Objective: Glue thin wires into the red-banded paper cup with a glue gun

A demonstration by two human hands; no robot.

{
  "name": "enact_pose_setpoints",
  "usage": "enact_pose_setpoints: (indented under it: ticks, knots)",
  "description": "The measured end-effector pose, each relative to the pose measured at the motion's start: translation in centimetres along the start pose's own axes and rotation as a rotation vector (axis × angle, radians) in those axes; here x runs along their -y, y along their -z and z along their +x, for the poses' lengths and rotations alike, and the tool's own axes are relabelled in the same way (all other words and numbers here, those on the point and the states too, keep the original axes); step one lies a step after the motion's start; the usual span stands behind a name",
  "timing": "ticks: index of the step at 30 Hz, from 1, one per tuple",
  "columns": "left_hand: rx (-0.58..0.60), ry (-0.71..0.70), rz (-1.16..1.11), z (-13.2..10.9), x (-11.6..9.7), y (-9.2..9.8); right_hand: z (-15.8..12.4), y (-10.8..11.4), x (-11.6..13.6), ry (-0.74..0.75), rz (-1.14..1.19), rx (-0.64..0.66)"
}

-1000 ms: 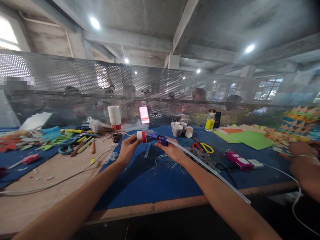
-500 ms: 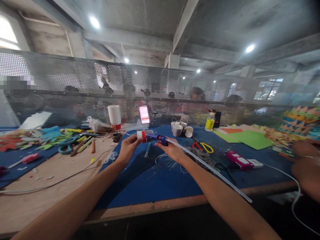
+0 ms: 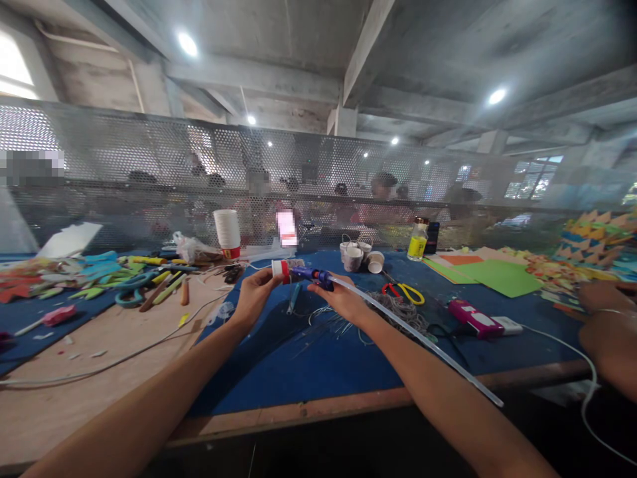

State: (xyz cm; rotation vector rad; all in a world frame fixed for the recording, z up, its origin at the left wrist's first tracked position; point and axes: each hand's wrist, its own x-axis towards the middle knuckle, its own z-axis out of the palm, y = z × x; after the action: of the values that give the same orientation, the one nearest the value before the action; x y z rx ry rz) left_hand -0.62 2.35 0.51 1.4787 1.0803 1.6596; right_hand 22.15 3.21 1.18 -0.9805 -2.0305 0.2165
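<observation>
My left hand (image 3: 253, 297) is closed round a small paper cup (image 3: 279, 271), white with a red band, tipped on its side. In my right hand (image 3: 344, 299) is a blue glue gun (image 3: 316, 275), its nozzle end close against the cup; whether the tip touches it cannot be made out. A long clear glue stick (image 3: 423, 337) sticks out of the gun's back and runs over my right forearm. Below the hands, thin wires (image 3: 331, 322) and a tangled grey cord (image 3: 398, 312) lie on the blue mat (image 3: 259, 385).
Stacked paper cups (image 3: 227, 231) stand at the back left, small string-handled cups (image 3: 353, 257) at the back centre. Yellow-handled scissors (image 3: 413, 293), a glass bottle (image 3: 418, 240) and a magenta box (image 3: 472, 318) lie rightward. Another person's arm (image 3: 610, 332) reaches in at right.
</observation>
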Motion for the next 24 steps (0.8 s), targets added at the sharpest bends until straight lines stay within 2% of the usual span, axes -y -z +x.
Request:
enact_pose_setpoints:
  ticks: [24]
  knots:
    - [0.007, 0.013, -0.018, -0.14, -0.29, -0.12, 0.07, 0.25, 0.08, -0.005, -0.032, 0.040]
